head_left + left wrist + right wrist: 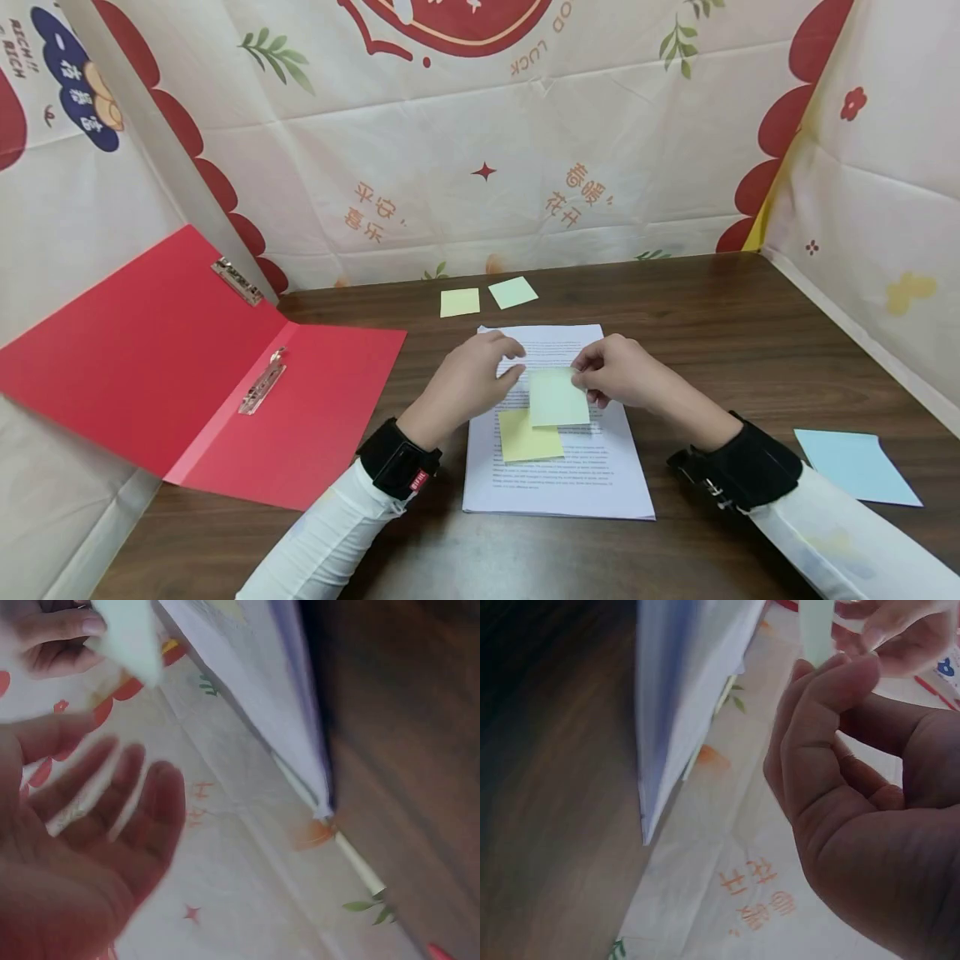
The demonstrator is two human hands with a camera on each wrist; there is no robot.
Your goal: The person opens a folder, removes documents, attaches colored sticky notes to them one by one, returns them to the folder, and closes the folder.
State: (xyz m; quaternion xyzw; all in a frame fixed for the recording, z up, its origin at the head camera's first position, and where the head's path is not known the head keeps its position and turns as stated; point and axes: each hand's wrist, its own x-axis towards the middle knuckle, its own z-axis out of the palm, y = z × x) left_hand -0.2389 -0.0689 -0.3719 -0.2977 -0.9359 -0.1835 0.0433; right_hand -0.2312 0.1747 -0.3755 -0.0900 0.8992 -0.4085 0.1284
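A stack of printed white sheets (570,483) lies on the dark wooden table (750,333). My right hand (611,373) pinches the upper right corner of a pale green sticky note (558,398) held over the sheets; the note (815,630) shows edge-on in the right wrist view. A yellow sticky note (527,437) lies on the page just below it, partly overlapped. My left hand (480,377) hovers beside the green note's left edge, fingers relaxed and holding nothing. In the left wrist view the left hand (90,825) is blurred, with the note (127,634) above it.
An open red folder (187,367) with metal clips lies at the left, one half propped against the cloth wall. Two more sticky notes (460,302) (513,292) lie at the back of the table. A light blue paper (855,467) lies at the right. Printed cloth walls (480,150) surround the table.
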